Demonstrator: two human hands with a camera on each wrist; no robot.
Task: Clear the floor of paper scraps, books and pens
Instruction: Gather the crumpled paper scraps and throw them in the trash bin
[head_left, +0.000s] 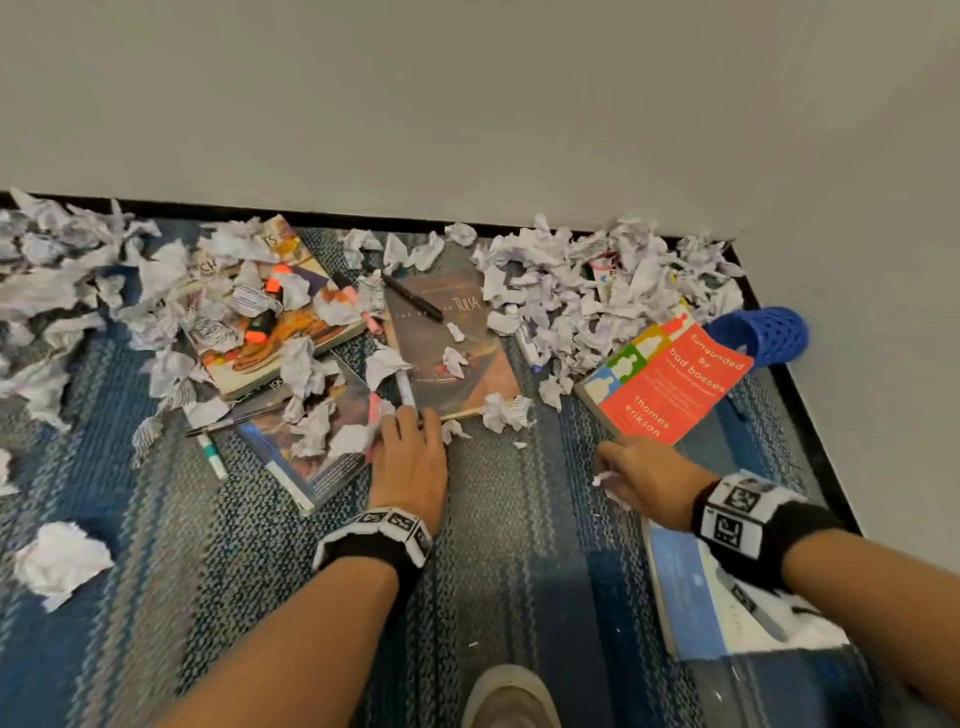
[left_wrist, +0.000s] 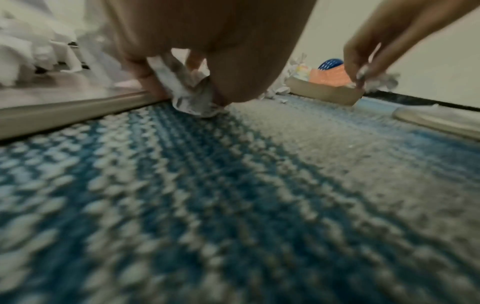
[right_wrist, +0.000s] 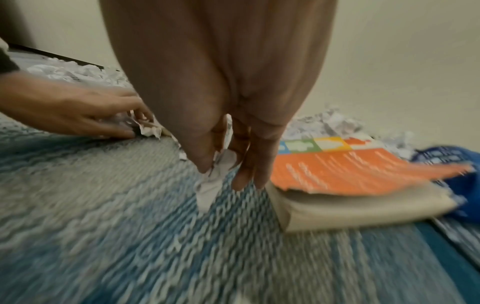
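Crumpled paper scraps (head_left: 587, 291) litter the blue carpet along the wall, mixed with books and pens. My left hand (head_left: 410, 441) reaches down at the near edge of the brown book (head_left: 452, 343); its fingers pinch a crumpled scrap (left_wrist: 187, 92) on the carpet. My right hand (head_left: 631, 473) hovers just left of the orange book (head_left: 670, 374) and pinches a small white scrap (right_wrist: 215, 176) between thumb and fingers, also seen in the head view as a scrap (head_left: 605, 478). A black pen (head_left: 413, 296) lies on the brown book.
More books (head_left: 270, 317) lie under scraps and orange highlighters (head_left: 260, 322) at left. A white marker (head_left: 213, 457) and a loose paper ball (head_left: 60, 564) sit near left. A blue perforated basket (head_left: 763, 332) stands in the corner. A light blue book (head_left: 696, 597) lies under my right forearm.
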